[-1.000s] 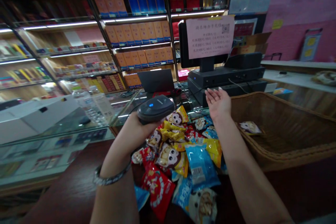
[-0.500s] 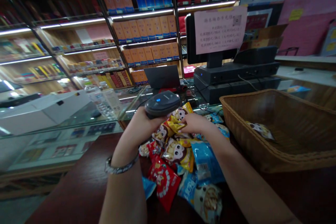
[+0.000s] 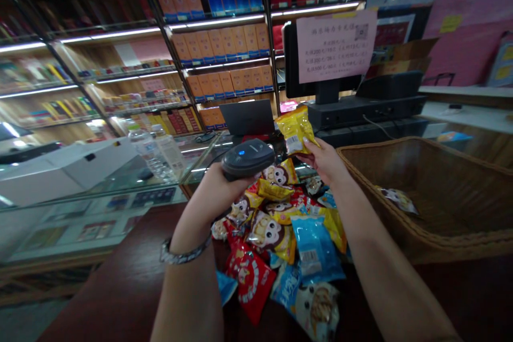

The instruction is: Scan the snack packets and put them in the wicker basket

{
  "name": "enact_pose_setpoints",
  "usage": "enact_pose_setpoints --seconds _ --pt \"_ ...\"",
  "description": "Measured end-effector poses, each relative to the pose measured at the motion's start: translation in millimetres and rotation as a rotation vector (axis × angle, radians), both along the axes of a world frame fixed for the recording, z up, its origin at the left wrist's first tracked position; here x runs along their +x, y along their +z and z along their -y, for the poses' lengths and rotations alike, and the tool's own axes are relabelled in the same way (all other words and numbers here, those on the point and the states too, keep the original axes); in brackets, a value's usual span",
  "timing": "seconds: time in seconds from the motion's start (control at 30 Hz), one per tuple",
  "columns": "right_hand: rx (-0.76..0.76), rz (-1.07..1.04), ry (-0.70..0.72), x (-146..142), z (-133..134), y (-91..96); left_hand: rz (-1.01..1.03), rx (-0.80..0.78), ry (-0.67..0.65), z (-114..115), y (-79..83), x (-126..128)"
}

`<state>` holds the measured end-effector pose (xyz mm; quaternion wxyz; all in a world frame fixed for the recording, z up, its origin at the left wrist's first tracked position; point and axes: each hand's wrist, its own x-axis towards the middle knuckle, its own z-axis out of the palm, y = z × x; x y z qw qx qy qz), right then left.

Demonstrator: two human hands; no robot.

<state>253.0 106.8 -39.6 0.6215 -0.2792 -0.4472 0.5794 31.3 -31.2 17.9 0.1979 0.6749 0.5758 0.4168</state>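
My left hand is closed around a dark grey barcode scanner with a blue light on top, held over a heap of snack packets. My right hand pinches a yellow snack packet and holds it up just right of the scanner, its back label turned towards me. The heap below holds yellow, red and blue packets with cartoon faces, lying on a dark wooden counter.
A brown wicker basket stands at the right with one packet inside. Behind are a register with a screen and pink notice, a glass counter with water bottles, and shelves of boxes.
My right hand went from open near the basket down to the heap, took a yellow packet and lifted it beside the scanner. The left hand with the scanner stayed put.
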Motion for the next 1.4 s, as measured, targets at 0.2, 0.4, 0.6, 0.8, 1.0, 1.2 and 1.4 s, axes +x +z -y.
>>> enact_pose_setpoints --seconds 0.2,0.4,0.6,0.8,1.0,1.2,1.4 --pt "0.008 -0.022 0.012 3 -2 -2.8 -0.012 0.02 -0.009 0 1.7 6" --pt "0.023 -0.035 0.023 4 -2 -2.5 -0.005 0.05 -0.018 1 2.4 7" --pt "0.0 -0.029 0.022 5 1 0.1 0.004 0.043 -0.033 4 4.7 8" --pt "-0.039 -0.215 0.039 7 -1 2.5 0.022 0.068 -0.027 5 5.3 9" --pt "0.106 -0.302 -0.212 25 -17 -7.4 0.039 0.083 -0.029 6 6.3 10" --pt "0.027 -0.443 -0.351 37 -32 -24.1 0.038 0.077 -0.015 5 6.4 10" --pt "0.062 -0.328 -0.323 34 -22 -16.2 0.05 0.088 -0.005 7 7.0 12"
